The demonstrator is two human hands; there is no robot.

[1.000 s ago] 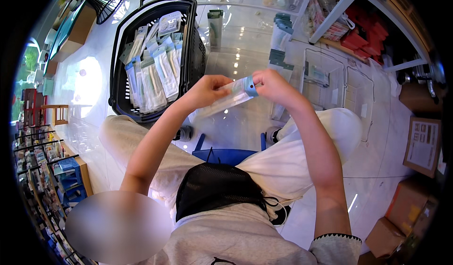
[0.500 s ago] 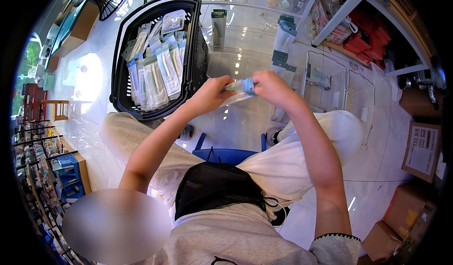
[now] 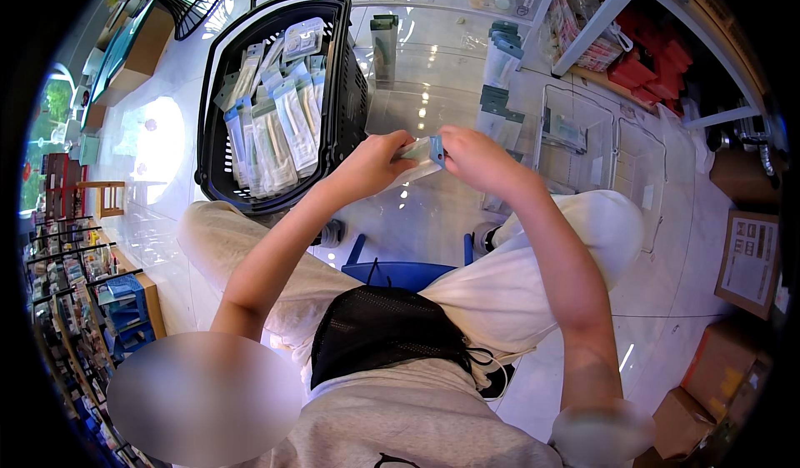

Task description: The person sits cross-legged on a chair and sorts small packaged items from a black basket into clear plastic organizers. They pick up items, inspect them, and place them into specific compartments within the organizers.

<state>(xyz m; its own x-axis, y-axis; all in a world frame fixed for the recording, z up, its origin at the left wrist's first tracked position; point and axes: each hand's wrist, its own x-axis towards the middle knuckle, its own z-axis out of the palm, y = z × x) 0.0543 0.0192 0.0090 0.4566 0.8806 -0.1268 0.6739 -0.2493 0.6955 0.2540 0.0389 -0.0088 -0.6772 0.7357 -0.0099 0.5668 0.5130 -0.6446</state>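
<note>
Head view: left hand (image 3: pixel 377 161) has thumb and fingers pinched on the clear body of a packet (image 3: pixel 425 158); right hand (image 3: pixel 468 153) grips its blue header end. Both grasping, neither released. Packet is raised off the floor (image 3: pixel 675 280), right of the basket (image 3: pixel 353 110), beyond the blue stool (image 3: pixel 402 277). Fingers hide part of it, can't read contents.

Basket: black, slotted walls, left side, far of left knee (image 3: pixel 204 222). Well loaded with slim sleeves (image 3: pixel 279 130), overlapping, mostly lying lengthwise near to far, several with blue headers. Wider white pack (image 3: pixel 303 38) on top at the far end.

Right of basket: dark-topped bundle (image 3: pixel 384 47), far. Further right, two more bundles in clear sleeves, dark headers: far bundle (image 3: pixel 502 60), nearer bundle (image 3: pixel 498 118).

Right side: clear bin (image 3: pixel 596 161) with a few flat packs (image 3: pixel 564 131) inside, toward its far end. Second clear bin (image 3: pixel 638 164) just right of it; contents unclear.

Far right: red items (image 3: pixel 650 68) beneath a shelf frame (image 3: pixel 602 22). Cartons along the right edge: labelled carton (image 3: pixel 748 261), more boxes (image 3: pixel 718 372) nearer.
</note>
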